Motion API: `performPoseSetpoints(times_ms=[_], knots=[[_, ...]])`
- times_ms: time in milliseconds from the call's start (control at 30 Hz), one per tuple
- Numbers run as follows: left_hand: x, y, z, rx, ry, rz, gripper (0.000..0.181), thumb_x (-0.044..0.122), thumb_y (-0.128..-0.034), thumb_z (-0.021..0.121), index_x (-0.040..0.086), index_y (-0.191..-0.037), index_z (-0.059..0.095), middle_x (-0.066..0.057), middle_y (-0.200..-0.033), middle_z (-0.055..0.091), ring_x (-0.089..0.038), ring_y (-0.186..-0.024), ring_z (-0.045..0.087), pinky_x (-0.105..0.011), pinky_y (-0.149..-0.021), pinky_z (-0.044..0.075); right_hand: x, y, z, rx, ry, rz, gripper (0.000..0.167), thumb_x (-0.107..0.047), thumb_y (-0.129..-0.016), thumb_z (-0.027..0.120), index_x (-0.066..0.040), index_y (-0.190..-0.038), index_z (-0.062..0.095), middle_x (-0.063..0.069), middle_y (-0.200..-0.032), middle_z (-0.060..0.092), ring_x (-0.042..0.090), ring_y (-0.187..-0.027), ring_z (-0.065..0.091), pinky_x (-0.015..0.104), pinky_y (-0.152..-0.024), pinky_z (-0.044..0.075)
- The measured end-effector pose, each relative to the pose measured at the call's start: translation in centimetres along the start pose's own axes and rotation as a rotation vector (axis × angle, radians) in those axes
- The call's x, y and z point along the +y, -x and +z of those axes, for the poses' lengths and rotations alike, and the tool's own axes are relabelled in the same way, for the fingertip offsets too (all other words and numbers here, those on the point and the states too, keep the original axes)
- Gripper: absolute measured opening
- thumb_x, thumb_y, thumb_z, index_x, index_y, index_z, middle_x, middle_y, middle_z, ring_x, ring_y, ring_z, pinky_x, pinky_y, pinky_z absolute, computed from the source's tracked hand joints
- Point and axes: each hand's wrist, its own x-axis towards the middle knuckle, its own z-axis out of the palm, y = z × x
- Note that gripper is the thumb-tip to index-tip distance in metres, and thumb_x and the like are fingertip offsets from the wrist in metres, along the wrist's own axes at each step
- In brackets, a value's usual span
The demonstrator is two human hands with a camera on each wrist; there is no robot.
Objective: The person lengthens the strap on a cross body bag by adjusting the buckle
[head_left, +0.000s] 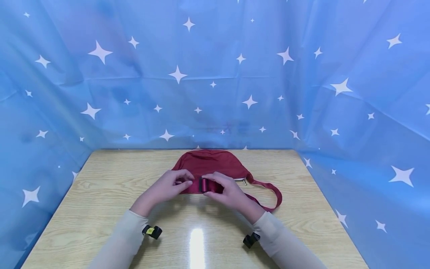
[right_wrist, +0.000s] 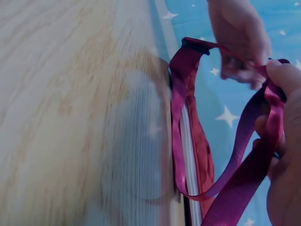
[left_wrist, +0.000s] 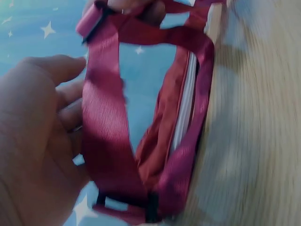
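Observation:
A dark red waist bag [head_left: 211, 162] lies on the table with its zipper side toward me. Its strap [left_wrist: 108, 108] loops up in front, with a black slider buckle [head_left: 201, 185] on it. My right hand [head_left: 226, 188] pinches the strap at this buckle between thumb and fingers. At the strap just left of the buckle is my left hand [head_left: 173, 185], loosely curved. In the left wrist view its fingers [left_wrist: 70, 115] pass behind the strap, and the thumb lies at the strap's edge. Another black slider [right_wrist: 195, 45] sits on the strap in the right wrist view.
The wooden table [head_left: 100, 186] bears the bag near its back edge. A free loop of strap [head_left: 277, 196] lies to the right, beside the zipper pull [head_left: 245, 182]. A blue star-patterned curtain [head_left: 215, 93] stands behind and on both sides.

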Motion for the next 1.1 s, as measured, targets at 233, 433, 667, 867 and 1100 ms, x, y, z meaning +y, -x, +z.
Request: performPoseSetpoints(times_ms=[233, 433, 667, 867, 1100], knots=[[-0.4, 0.3, -0.3, -0.016, -0.02, 0.052, 0.011, 0.02, -0.1121, 0.068, 0.024, -0.104, 0.075, 0.012, -0.09, 0.067, -0.012, -0.083, 0.061, -0.034, -0.08, 0.052, -0.1, 0.2, -0.1, -0.013, -0.042, 0.024, 0.053, -0.01, -0.096, 0.088, -0.017, -0.145, 0.068, 0.004, -0.128, 0.072, 0.018, -0.105, 0.068, 0.034, -0.083, 0.06], [0.5, -0.4, 0.3, -0.03, 0.027, 0.087, 0.015, 0.018, -0.1142, 0.064, 0.021, -0.102, 0.071, 0.01, -0.082, 0.058, -0.011, -0.075, 0.054, -0.033, -0.074, 0.049, 0.1, 0.2, 0.2, -0.024, -0.132, 0.051, 0.052, -0.007, -0.097, 0.087, -0.016, -0.144, 0.067, 0.002, -0.132, 0.073, 0.017, -0.109, 0.069, 0.034, -0.088, 0.06], [0.6, -0.5, 0.6, -0.008, 0.067, 0.089, 0.011, 0.015, -0.1119, 0.067, 0.019, -0.105, 0.075, 0.008, -0.081, 0.059, -0.011, -0.073, 0.054, -0.031, -0.069, 0.049, 0.1, 0.4, 0.3, -0.008, -0.248, 0.076, 0.048, -0.002, -0.098, 0.083, -0.013, -0.141, 0.065, 0.005, -0.119, 0.077, 0.017, -0.096, 0.071, 0.033, -0.082, 0.059], [0.9, -0.7, 0.7, -0.005, 0.109, 0.096, 0.015, 0.015, -0.1125, 0.066, 0.02, -0.101, 0.074, 0.008, -0.079, 0.058, -0.01, -0.069, 0.052, -0.03, -0.067, 0.047, 0.1, 0.4, 0.3, -0.018, -0.235, 0.066, 0.048, -0.002, -0.098, 0.083, -0.013, -0.142, 0.065, 0.006, -0.123, 0.077, 0.019, -0.1, 0.071, 0.035, -0.084, 0.06], [1.5, -1.0, 1.1, -0.005, 0.086, 0.13, 0.014, 0.011, -0.1127, 0.063, 0.015, -0.105, 0.074, 0.008, -0.083, 0.058, -0.011, -0.073, 0.052, -0.031, -0.071, 0.047, 0.1, 0.1, 0.5, -0.024, -0.081, 0.021, 0.05, -0.009, -0.1, 0.083, -0.015, -0.147, 0.066, 0.003, -0.135, 0.072, 0.018, -0.113, 0.069, 0.039, -0.09, 0.062]])
